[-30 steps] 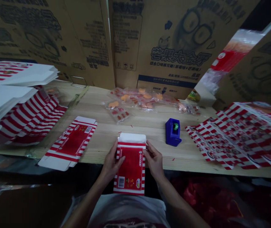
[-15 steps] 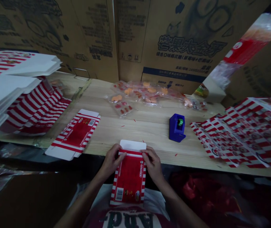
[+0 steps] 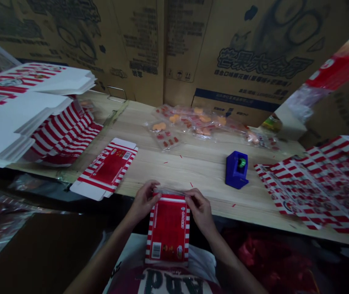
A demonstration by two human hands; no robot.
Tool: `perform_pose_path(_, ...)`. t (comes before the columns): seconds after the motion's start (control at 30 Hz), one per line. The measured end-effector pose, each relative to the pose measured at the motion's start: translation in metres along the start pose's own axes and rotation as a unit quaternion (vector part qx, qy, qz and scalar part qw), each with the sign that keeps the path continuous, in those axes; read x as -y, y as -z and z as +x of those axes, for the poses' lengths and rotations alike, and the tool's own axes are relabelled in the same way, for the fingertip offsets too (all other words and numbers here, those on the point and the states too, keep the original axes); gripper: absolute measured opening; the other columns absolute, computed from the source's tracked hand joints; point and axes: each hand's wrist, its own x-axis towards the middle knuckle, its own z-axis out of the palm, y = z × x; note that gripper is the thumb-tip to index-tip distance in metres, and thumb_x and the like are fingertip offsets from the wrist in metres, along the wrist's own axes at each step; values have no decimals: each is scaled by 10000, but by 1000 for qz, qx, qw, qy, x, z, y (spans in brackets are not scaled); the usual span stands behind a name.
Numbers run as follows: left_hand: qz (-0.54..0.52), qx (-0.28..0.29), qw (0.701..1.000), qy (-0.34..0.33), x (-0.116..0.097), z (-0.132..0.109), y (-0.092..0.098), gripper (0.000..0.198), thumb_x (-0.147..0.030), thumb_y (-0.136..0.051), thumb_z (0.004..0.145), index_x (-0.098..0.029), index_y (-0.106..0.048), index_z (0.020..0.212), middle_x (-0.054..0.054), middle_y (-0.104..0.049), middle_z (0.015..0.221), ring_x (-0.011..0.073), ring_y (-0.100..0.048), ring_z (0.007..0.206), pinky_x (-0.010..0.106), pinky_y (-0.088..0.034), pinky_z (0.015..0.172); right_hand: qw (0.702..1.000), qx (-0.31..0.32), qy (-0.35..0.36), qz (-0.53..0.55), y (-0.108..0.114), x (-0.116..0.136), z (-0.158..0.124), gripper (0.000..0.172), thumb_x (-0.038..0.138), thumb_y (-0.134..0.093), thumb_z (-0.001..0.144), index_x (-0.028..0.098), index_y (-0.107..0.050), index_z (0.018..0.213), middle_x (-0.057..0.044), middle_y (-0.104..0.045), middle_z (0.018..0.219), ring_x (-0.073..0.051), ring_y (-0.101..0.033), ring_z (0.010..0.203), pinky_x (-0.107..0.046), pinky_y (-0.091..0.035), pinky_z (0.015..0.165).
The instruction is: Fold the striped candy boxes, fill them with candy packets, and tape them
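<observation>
A red carton with striped edges point(image 3: 170, 228) is held upright against the front of my body, its printed face and barcode towards me. My left hand point(image 3: 146, 199) grips the top left corner, thumb on the near face. At the top right corner my right hand point(image 3: 199, 206) pinches the edge in the same way. The white top flap is folded over and shows only as a thin edge between the hands. On the table to the left lies another flat red carton point(image 3: 108, 167).
Stacked flat cartons point(image 3: 39, 106) fill the table's left side. Small clear packets of gummy sweets point(image 3: 168, 139) lie at the back, before large cardboard boxes point(image 3: 180, 49). A blue tape dispenser point(image 3: 235, 171) stands right of centre, beside striped printed sheets point(image 3: 318, 188).
The white top flap stood up before and is now bent down away from me. Both hands stay at the carton's top corners. The whole view has shifted slightly.
</observation>
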Motion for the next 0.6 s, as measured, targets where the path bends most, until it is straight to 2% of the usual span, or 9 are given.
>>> perform_pose_path(0.07,74,48,995,-43,-3,0,6,87,-253,-630,795,-179,-613,838,14,-542,803,144,-546,758,248,-430,672,1000,5,-10,8,2,3,1,186,341,-549,888,201,-659,832,-51,-648,925,-188,-607,899,-290,-462,805)
perform_pose_path(0.17,110,56,990,-65,-8,-1,10,147,-280,-599,834,-168,-629,743,46,-563,869,161,-558,832,254,-433,699,998,32,-51,7,6,4,3,230,370,-540,895,191,-646,798,-58,-672,961,-187,-622,897,-283,-468,794)
perform_pose_path(0.27,125,59,989,-53,-11,1,10,230,-283,-543,871,-162,-628,695,39,-583,791,146,-565,760,247,-427,674,994,85,-67,-34,11,3,8,182,358,-623,833,185,-626,776,-40,-683,851,-175,-627,782,-263,-472,699)
perform_pose_path(0.33,152,72,984,-54,-14,4,11,177,-272,-576,844,-161,-657,733,22,-597,714,137,-561,685,245,-422,652,989,108,-58,-84,15,5,14,138,323,-631,818,185,-630,812,-25,-674,790,-161,-615,718,-255,-461,657)
perform_pose_path(0.43,179,83,979,-54,-22,9,15,138,-256,-600,811,-156,-691,782,31,-654,718,142,-590,678,247,-429,655,983,124,-28,-132,19,13,24,93,275,-627,799,184,-631,813,-10,-656,737,-143,-594,670,-243,-444,631)
perform_pose_path(0.6,174,97,980,-10,-37,21,21,162,-271,-617,767,-144,-693,702,25,-672,647,133,-585,610,222,-408,578,982,154,-45,-104,20,26,42,159,293,-630,764,172,-597,667,10,-594,608,-111,-516,553,-218,-388,519)
